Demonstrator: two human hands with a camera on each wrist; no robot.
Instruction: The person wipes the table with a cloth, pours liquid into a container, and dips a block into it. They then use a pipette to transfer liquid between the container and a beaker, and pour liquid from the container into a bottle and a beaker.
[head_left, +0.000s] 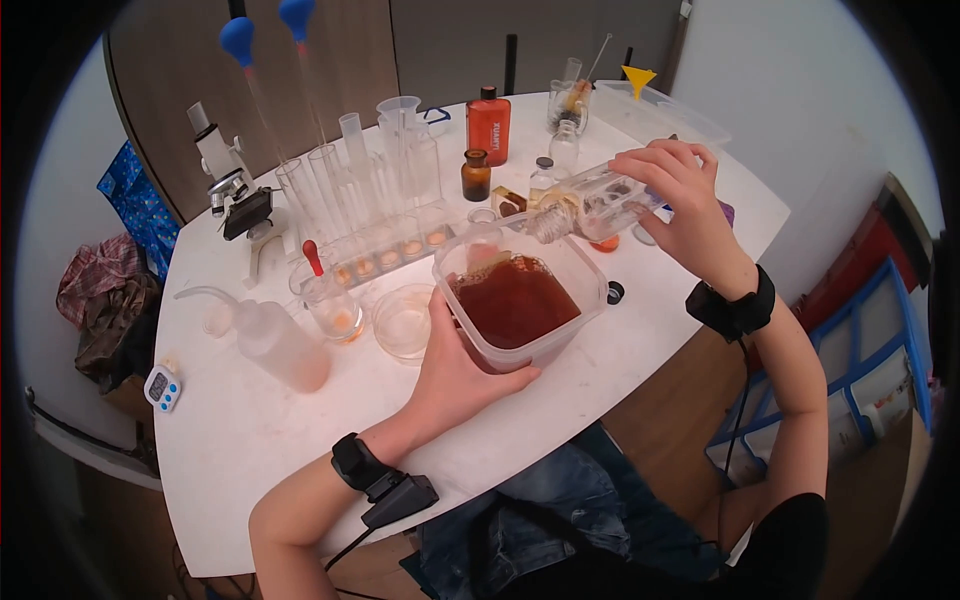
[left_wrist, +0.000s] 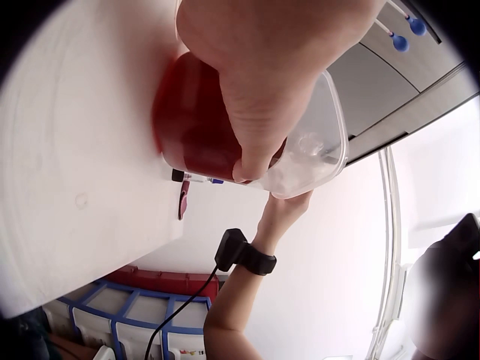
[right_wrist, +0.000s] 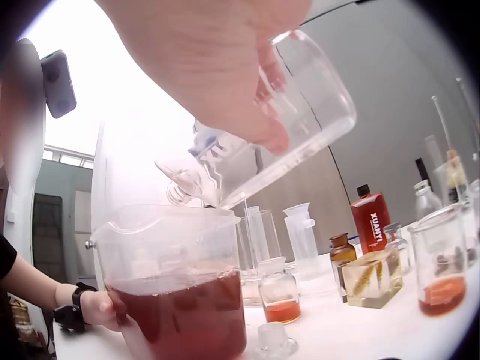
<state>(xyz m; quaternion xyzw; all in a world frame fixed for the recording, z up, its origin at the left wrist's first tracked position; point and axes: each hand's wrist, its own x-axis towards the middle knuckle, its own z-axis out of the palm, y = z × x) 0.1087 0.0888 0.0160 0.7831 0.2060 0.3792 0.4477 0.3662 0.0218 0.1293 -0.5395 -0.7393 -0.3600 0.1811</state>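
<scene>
A clear square plastic tub [head_left: 590,262] holds dark red-brown liquid [head_left: 515,300], with bubbles along its far side. My left hand [head_left: 452,365] grips the tub's near left side, thumb along the front wall. Above the table my right hand [head_left: 685,195] holds a clear bottle [head_left: 600,212] round its body. The bottle is tipped, its threaded neck [head_left: 553,222] pointing down to the left over the tub's far rim. From the right wrist view, the bottle [right_wrist: 322,112] slants with its mouth low over the tub [right_wrist: 165,225].
Left of the tub are a petri dish [head_left: 403,322], a beaker with a red-topped dropper [head_left: 313,260] and a wash bottle [head_left: 275,345]. Behind stand glass tubes [head_left: 328,190], a microscope [head_left: 240,190], a brown bottle [head_left: 476,177] and a red bottle [head_left: 488,125]. A black cap [head_left: 614,292] lies right.
</scene>
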